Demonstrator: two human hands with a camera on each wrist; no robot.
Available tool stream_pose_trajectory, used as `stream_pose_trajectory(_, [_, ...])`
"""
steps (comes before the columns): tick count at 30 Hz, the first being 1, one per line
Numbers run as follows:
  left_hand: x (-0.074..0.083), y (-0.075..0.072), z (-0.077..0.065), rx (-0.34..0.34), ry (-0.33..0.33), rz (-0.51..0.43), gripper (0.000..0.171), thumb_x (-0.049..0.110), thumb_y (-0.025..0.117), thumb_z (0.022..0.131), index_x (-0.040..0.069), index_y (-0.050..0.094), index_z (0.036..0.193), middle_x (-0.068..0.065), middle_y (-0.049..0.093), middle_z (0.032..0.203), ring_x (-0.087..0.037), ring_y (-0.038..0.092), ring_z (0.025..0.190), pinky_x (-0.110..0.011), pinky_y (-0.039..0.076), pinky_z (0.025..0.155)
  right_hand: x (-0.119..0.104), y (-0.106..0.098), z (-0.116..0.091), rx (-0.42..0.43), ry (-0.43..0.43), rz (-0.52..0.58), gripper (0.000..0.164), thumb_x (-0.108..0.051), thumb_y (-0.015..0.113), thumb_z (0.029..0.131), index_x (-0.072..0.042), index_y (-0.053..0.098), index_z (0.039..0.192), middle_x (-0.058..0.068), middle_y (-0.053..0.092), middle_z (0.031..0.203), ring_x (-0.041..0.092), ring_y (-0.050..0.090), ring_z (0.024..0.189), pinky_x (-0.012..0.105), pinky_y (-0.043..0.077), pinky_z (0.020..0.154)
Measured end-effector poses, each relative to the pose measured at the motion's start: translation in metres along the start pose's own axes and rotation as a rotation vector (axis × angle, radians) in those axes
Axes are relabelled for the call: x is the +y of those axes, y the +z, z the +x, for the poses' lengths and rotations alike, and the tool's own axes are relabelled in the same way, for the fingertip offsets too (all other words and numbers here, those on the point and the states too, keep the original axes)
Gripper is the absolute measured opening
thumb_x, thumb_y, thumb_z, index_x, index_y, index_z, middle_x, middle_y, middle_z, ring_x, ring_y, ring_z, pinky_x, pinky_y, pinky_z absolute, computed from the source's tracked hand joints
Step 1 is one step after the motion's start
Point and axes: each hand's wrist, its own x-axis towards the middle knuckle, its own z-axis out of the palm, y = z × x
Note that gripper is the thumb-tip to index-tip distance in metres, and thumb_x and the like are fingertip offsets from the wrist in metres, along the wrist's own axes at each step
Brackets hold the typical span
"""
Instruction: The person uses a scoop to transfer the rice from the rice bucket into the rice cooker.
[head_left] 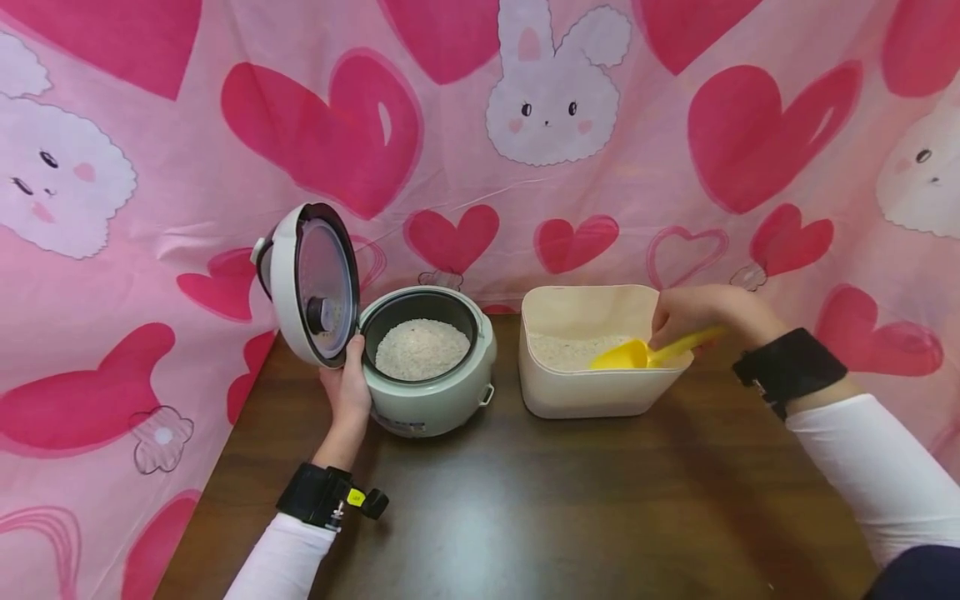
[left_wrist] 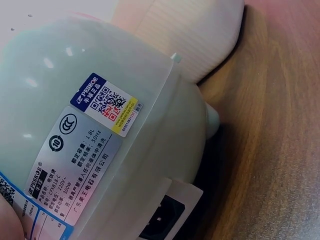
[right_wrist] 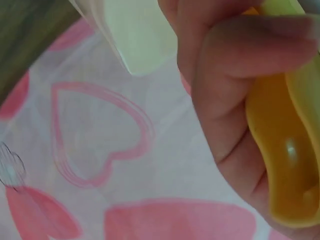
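Observation:
A pale green rice cooker [head_left: 423,408] stands with its hinged lid [head_left: 327,279] raised, and white rice [head_left: 422,348] lies in its dark inner pot. My left hand [head_left: 351,392] holds the lower edge of the lid beside the cooker, thumb in front, the other fingers mostly hidden behind. The left wrist view shows the cooker's labelled side [left_wrist: 75,165]. My right hand [head_left: 690,312] grips a yellow scoop [head_left: 626,354], its bowl tilted inside a cream bin [head_left: 585,396] above more rice [head_left: 573,350]. Up close in the right wrist view, fingers curl around the scoop's handle [right_wrist: 280,130].
The cooker and bin stand side by side on a dark wooden table [head_left: 525,517], a narrow gap between them. Behind and to the left hangs a pink cloth [head_left: 450,167] printed with hearts and rabbits. A power socket [left_wrist: 162,217] sits low on the cooker.

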Motion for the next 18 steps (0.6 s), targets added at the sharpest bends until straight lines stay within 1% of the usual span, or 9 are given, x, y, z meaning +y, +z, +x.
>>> stream_pose_trajectory(2, [0.000,0.000,0.000,-0.002,0.005,-0.005,0.053,0.026,0.064,0.101,0.008,0.052,0.149,-0.008,0.057,0.148,-0.016,0.051,0.134,-0.030,0.035,0.118,0.003,0.003,0.003,-0.023,-0.017,0.027,0.026,-0.037,0.074,0.096,-0.011,0.077,0.092,0.003,0.061,0.070,0.018,0.052,0.055,0.029,0.051,0.056])
stream_pose_trajectory(5, [0.000,0.001,0.000,0.006,0.007,-0.005,0.051,0.026,0.064,0.100,0.007,0.053,0.147,-0.008,0.059,0.146,-0.015,0.052,0.132,-0.029,0.036,0.117,0.007,0.007,0.007,-0.037,-0.031,0.069,0.030,-0.039,0.072,0.097,-0.010,0.076,0.089,0.003,0.061,0.068,0.018,0.052,0.055,0.027,0.049,0.056])
stream_pose_trajectory(9, [0.001,0.002,0.001,0.014,0.014,-0.001,0.050,0.026,0.065,0.100,0.007,0.055,0.145,-0.008,0.059,0.144,-0.013,0.053,0.130,-0.027,0.037,0.115,0.008,0.010,0.011,-0.054,-0.030,0.125,0.037,-0.043,0.071,0.097,-0.008,0.076,0.088,0.004,0.062,0.069,0.018,0.052,0.056,0.026,0.050,0.059])
stream_pose_trajectory(14, [0.000,0.002,0.002,0.018,0.020,-0.005,0.049,0.025,0.064,0.100,0.006,0.056,0.144,-0.008,0.059,0.144,-0.012,0.053,0.129,-0.026,0.037,0.114,0.008,0.011,0.020,-0.096,-0.055,0.165,0.036,-0.038,0.069,0.099,-0.006,0.075,0.085,0.002,0.059,0.064,0.016,0.053,0.053,0.025,0.051,0.056])
stream_pose_trajectory(18, [-0.001,0.003,0.002,0.019,0.017,0.003,0.048,0.025,0.065,0.100,0.005,0.057,0.144,-0.009,0.060,0.144,-0.012,0.054,0.129,-0.026,0.038,0.114,0.010,0.013,0.026,-0.113,-0.068,0.166,0.035,-0.034,0.067,0.101,-0.005,0.075,0.083,0.000,0.060,0.063,0.013,0.054,0.052,0.024,0.049,0.053])
